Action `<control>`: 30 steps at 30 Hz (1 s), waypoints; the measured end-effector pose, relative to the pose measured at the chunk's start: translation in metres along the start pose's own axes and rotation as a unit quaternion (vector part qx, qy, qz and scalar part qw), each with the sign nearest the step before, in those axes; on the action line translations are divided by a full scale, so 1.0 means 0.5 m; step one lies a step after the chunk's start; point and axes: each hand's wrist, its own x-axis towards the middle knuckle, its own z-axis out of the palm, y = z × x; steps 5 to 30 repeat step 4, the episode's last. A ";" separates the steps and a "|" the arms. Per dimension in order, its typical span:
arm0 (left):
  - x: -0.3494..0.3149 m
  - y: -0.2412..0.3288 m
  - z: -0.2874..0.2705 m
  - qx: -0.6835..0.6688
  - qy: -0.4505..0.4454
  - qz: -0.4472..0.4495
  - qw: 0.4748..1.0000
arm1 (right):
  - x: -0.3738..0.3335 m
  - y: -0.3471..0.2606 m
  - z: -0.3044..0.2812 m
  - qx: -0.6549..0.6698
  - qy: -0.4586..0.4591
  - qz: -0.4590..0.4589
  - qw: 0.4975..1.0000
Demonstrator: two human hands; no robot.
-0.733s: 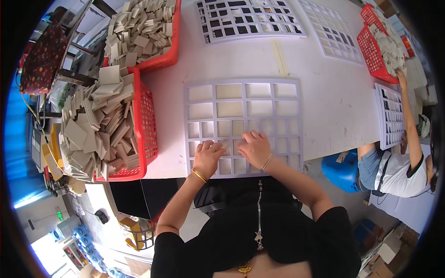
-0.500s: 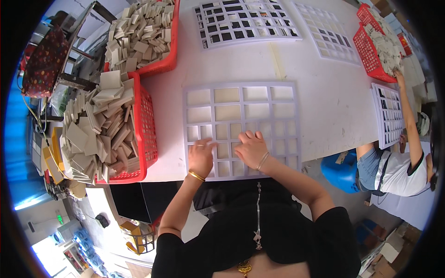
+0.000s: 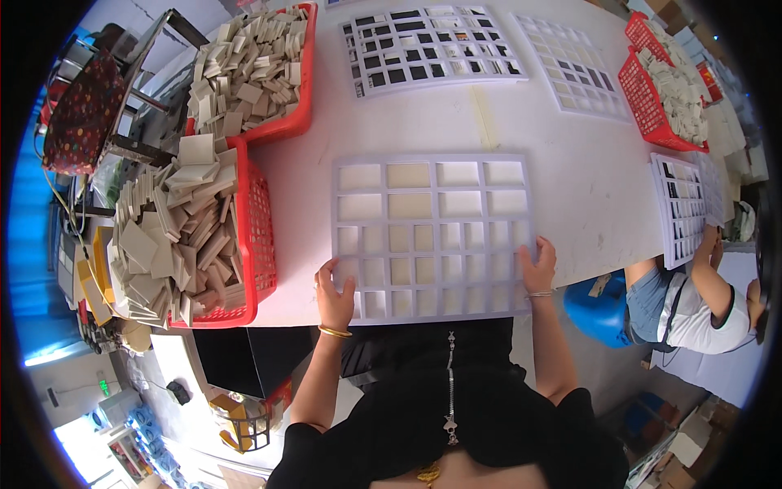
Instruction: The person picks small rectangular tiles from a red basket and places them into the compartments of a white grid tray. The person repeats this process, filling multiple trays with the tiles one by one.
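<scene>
A white gridded tray (image 3: 433, 191) lies flat on the white table in front of me. Cream-coloured tiles (image 3: 409, 206) fill cells in its second column and several smaller cells beneath; the other cells look white. My left hand (image 3: 334, 297) grips the tray's lower left edge, its thumb over the rim and its fingers along the side. At the opposite edge, my right hand (image 3: 538, 267) holds the right rim between thumb and fingers. The undersides of the fingers are hidden in part.
Red baskets (image 3: 261, 236) heaped with cream tiles (image 3: 151, 244) stand at my left. Farther back lie a tray with black pieces (image 3: 432, 49) and another gridded tray (image 3: 570, 69). On the right, a co-worker (image 3: 709, 301) sits by stacked trays (image 3: 678, 204) and more red baskets (image 3: 648, 98).
Both hands have left the tray's cells and moved out to its left and right edges. The tray has shifted slightly right and toward me. The co-worker's arm has come down from the basket.
</scene>
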 end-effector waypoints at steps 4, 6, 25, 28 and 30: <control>0.025 0.069 0.063 -0.119 -0.083 -0.029 0.989 | 0.061 -0.001 -0.065 0.179 -0.035 0.150 0.972; 0.025 0.069 0.063 -0.119 -0.083 -0.029 0.989 | 0.061 -0.001 -0.065 0.179 -0.035 0.150 0.972; 0.025 0.069 0.063 -0.119 -0.083 -0.029 0.989 | 0.061 -0.001 -0.065 0.179 -0.035 0.150 0.972; 0.025 0.069 0.063 -0.119 -0.083 -0.029 0.989 | 0.061 -0.001 -0.065 0.179 -0.035 0.150 0.972; 0.025 0.069 0.063 -0.119 -0.083 -0.029 0.989 | 0.061 -0.001 -0.065 0.179 -0.035 0.150 0.972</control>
